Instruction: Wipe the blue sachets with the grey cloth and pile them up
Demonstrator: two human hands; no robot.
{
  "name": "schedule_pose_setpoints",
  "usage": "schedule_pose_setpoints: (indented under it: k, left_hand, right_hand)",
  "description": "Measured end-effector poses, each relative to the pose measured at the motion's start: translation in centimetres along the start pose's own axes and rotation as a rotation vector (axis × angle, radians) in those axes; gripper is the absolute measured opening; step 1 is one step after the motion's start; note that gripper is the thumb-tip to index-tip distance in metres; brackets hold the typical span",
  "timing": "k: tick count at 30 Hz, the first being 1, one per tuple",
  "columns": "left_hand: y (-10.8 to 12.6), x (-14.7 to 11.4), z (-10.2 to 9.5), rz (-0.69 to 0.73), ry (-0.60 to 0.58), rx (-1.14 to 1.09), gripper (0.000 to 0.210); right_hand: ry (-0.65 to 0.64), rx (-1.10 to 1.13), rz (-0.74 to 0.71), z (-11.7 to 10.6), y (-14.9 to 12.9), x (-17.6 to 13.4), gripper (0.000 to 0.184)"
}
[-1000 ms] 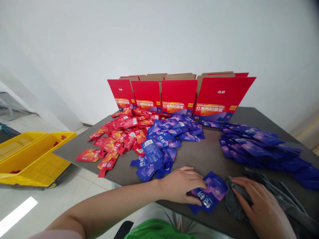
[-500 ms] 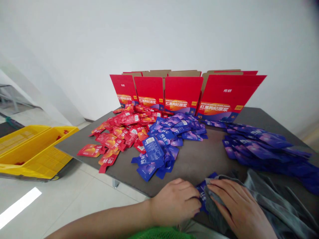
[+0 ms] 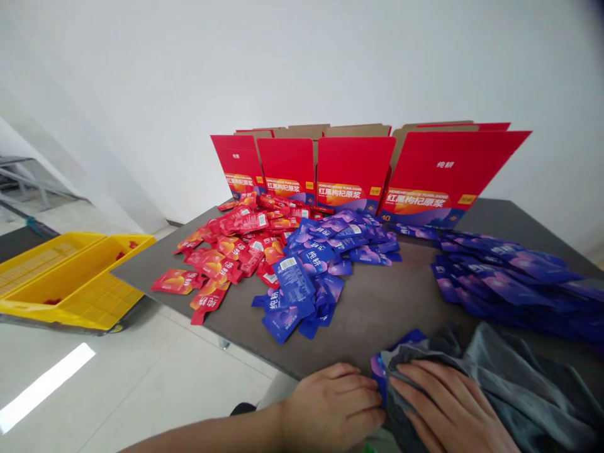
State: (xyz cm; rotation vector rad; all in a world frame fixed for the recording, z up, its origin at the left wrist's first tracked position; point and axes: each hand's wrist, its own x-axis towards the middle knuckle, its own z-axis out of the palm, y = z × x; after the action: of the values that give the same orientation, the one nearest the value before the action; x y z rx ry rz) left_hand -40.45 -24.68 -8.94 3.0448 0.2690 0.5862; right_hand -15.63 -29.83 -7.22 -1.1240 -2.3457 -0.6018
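Bottom centre: left hand [image 3: 337, 402] pinching edge of one blue pouch [image 3: 380, 371] at table [image 3: 377, 302] front edge. Right hand [image 3: 448, 409] flat, fingers spread, pressing grey cloth [image 3: 514, 384] over same pouch. Four red cartons [image 3: 353, 170] standing upper centre. Two yellow crates [image 3: 70, 283] at left.

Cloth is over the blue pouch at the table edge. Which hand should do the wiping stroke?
Right, probably. The right hand lies flat on the grey cloth covering the blue pouch, while the left hand pins the pouch's left edge.
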Motion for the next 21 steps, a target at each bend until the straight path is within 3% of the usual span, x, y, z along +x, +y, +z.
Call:
schedule_pose_setpoints:
  k: [3, 10, 14, 21]
  left_hand:
    - [0.0, -0.1, 0.1, 0.001, 0.041, -0.042, 0.020]
    - [0.0, -0.2, 0.5, -0.017, 0.051, -0.039, 0.021]
    - [0.0, -0.1, 0.3, -0.003, 0.071, -0.043, 0.022]
    - [-0.1, -0.5, 0.6, -0.022, 0.017, -0.070, 0.022]
  right_hand:
    - [-0.052, 0.005, -0.020, 0.0, -0.1, 0.6, 0.032]
    - [-0.079, -0.008, 0.115, 1.3, 0.8, -0.7, 0.031]
    - [-0.103, -0.013, 0.214, 2.1, 2.7, -2.8, 0.032]
    - [-0.117, -0.097, 0.227, 2.5, 5.8, -5.4, 0.045]
